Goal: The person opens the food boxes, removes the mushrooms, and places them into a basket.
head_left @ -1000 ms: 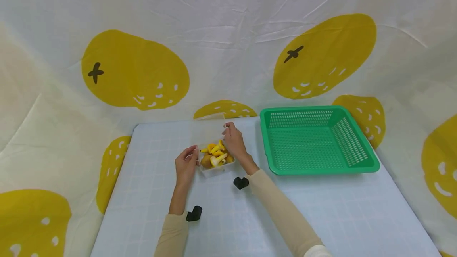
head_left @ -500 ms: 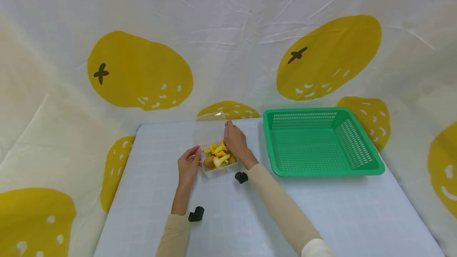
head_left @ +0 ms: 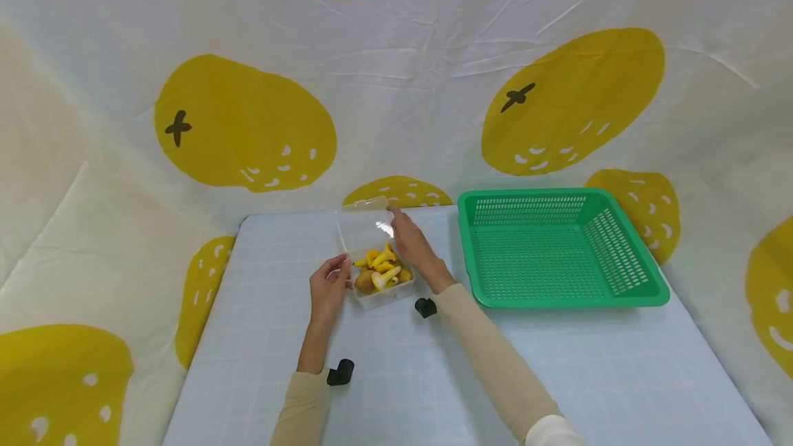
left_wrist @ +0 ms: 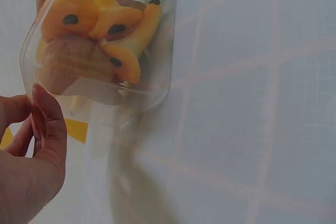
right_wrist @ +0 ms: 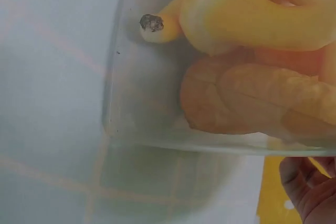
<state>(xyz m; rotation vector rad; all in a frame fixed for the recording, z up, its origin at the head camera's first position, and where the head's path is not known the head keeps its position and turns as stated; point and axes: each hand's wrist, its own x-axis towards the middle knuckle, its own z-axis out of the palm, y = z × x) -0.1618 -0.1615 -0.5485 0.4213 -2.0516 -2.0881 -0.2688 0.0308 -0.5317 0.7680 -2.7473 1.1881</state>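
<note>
A clear plastic clamshell box [head_left: 372, 301] sits on the table, holding several yellow toy bananas [head_left: 385, 277] and rounded brown pieces [head_left: 364, 282] whose kind I cannot tell. Its hinged lid [head_left: 359, 229] stands raised at the back. At the box's left side my left hand [head_left: 328, 288] pinches the rim between thumb and fingers; the left wrist view shows this left hand [left_wrist: 31, 156] at the box's corner. My right hand [head_left: 414, 243] grips the lid's right edge near its top. Only part of the right hand [right_wrist: 315, 187] appears in the right wrist view, below the box wall.
A green plastic basket [head_left: 533, 253] with slotted walls stands on the right of the table. The pale checked cloth [head_left: 266, 336] covers the tabletop. Behind hangs a white curtain [head_left: 409, 40] with large yellow fruit prints. Black wrist mounts [head_left: 341, 372] stick out from both sleeves.
My right hand has shifted slightly right while staying on the lid, and a bright glare now shows on the lid. The left hand stays at the rim. The head view has shifted slightly.
</note>
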